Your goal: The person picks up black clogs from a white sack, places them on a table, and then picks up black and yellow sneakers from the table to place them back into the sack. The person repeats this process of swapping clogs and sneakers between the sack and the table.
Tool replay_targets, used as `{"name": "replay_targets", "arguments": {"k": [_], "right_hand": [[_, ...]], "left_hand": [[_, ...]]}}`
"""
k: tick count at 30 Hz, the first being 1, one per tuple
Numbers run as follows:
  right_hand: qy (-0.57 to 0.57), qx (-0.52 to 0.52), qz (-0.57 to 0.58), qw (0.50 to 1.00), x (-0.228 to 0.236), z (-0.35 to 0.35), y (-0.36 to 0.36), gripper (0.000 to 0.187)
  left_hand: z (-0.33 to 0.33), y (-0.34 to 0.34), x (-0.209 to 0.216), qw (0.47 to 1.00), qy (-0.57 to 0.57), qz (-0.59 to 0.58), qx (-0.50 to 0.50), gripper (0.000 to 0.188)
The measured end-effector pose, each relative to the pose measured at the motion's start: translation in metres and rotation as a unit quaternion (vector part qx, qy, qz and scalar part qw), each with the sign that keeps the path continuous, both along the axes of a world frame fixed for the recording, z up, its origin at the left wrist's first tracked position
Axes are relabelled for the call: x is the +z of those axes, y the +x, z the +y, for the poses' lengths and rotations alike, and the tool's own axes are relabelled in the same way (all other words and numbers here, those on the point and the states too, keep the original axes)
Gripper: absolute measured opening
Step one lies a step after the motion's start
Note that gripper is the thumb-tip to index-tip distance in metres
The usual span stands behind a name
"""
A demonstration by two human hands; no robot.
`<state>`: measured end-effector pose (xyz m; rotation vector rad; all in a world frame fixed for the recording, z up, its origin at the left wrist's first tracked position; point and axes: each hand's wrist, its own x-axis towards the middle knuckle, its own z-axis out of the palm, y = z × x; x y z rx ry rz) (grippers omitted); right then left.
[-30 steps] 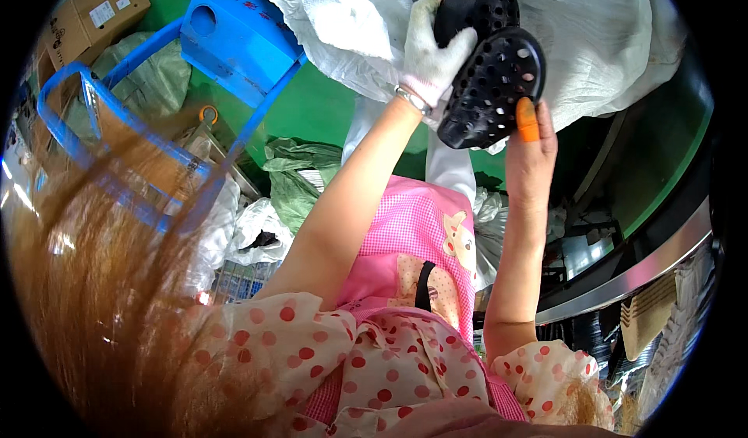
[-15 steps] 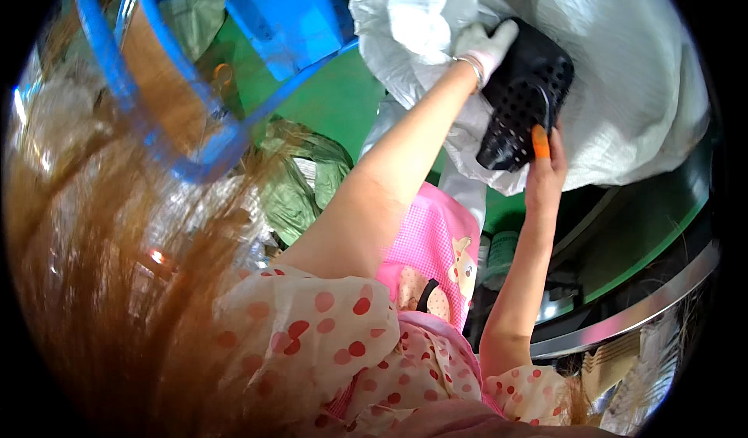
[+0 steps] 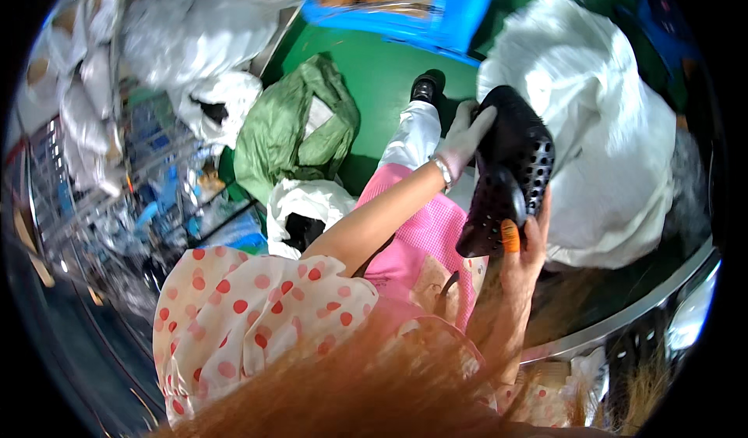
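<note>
A black clog with many round holes is held up between my two hands, just left of a large white woven sack. My left hand, in a thin white glove, grips its upper end with the thumb on the near side. Bare apart from an orange finger cover, my right hand is closed round the lower end. The fingers behind the clog are hidden. The white sack bulges beside my right hand, and I cannot see into it.
A green sack and a white bag with something black inside lie left of my legs. Farther left is a wire rack with plastic-wrapped goods. A blue frame stands ahead. A metal-edged curved surface borders the right.
Both hands have drawn the clog nearer to me, away from over the white sack, and turned it. My view has swung leftward, showing the rack and more bags.
</note>
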<state>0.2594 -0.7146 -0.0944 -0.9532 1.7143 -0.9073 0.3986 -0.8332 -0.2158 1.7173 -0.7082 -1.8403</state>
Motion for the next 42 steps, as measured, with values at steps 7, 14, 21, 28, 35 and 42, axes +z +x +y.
{"name": "replay_targets", "arguments": {"k": [7, 14, 21, 28, 35, 42], "right_hand": [[0.005, 0.161, -0.044, 0.986, -0.012, -0.040, 0.120, 0.018], [0.019, 0.219, -0.028, 0.975, -0.082, -0.127, 0.267, 0.020], [-0.058, 0.258, 0.028, 0.964, -0.168, -0.236, 0.406, 0.026], [-0.039, 0.308, 0.067, 0.948, -0.335, -0.329, 0.468, 0.039], [-0.071, 0.309, 0.152, 0.936, -0.496, -0.394, 0.499, 0.043], [0.068, 0.339, 0.064, 0.936, -0.520, -0.420, 0.549, 0.047]], "left_hand": [[0.020, 0.177, -0.018, 0.991, 0.054, -0.085, 0.090, 0.067], [-0.052, 0.333, -0.074, 0.986, 0.065, -0.113, 0.106, 0.053], [-0.137, 0.478, -0.187, 0.938, 0.152, 0.168, 0.262, 0.067], [-0.216, 0.533, -0.344, 0.937, 0.081, 0.224, 0.255, 0.068], [-0.282, 0.543, -0.420, 0.952, 0.088, 0.113, 0.271, 0.067], [-0.292, 0.572, -0.409, 0.909, 0.059, 0.344, 0.230, 0.067]]}}
